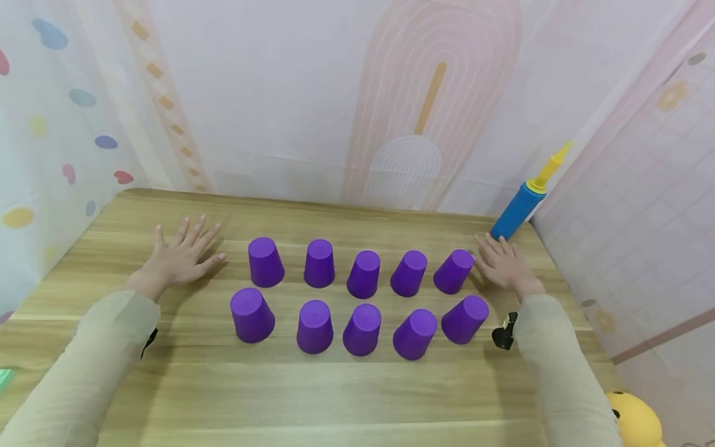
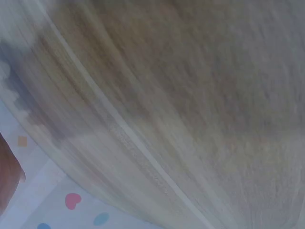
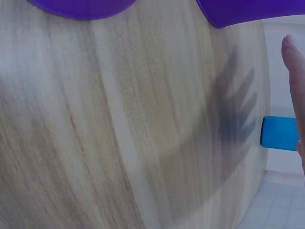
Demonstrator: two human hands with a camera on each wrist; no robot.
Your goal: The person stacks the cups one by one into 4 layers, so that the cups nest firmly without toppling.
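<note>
Several purple cups stand upside down in two rows on the wooden table [image 1: 357, 391]; the back row starts at a cup [image 1: 265, 261] on the left and ends at a cup [image 1: 454, 270] on the right. My left hand [image 1: 181, 254] lies flat with spread fingers, left of the back row and apart from it. My right hand [image 1: 503, 264] is flat and open beside the rightmost back cup, its fingers straight. In the right wrist view a finger [image 3: 293, 71] shows above the table with two purple cup edges [image 3: 78, 7] at the top.
A blue and yellow balloon pump [image 1: 525, 198] leans at the back right corner, near my right hand. Patterned curtains [image 1: 357, 93] close in the table on three sides. A yellow toy [image 1: 637, 419] sits below the table's right edge. The left wrist view shows only blurred wood [image 2: 190, 95].
</note>
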